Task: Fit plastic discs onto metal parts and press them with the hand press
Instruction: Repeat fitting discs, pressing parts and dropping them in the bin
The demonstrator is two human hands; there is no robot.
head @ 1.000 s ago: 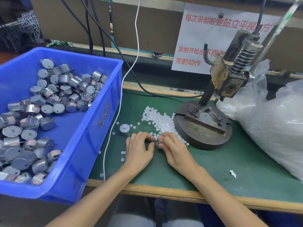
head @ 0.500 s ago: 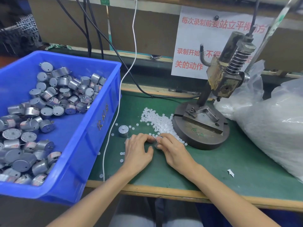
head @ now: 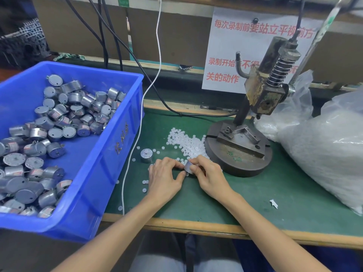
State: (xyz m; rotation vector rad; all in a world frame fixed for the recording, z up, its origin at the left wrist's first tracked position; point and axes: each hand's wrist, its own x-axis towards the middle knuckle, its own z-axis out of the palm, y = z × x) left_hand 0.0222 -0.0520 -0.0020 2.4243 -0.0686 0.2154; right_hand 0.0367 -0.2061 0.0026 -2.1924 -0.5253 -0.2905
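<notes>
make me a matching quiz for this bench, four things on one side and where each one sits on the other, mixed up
Things:
1. blue bin
2. hand press
3. lone metal part
4. plastic bag

Places:
A. far right of the mat
B. standing upright just left of both hands
C. left edge, full of metal parts
D. behind the white disc pile, on a round base

Pairs: 1-C, 2-D, 3-B, 4-A

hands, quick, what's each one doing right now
Left hand: fingers pinched on the small silver metal cylinder part.
Right hand: closed on the same part from the other side; whether it also holds a disc cannot be told.
</notes>
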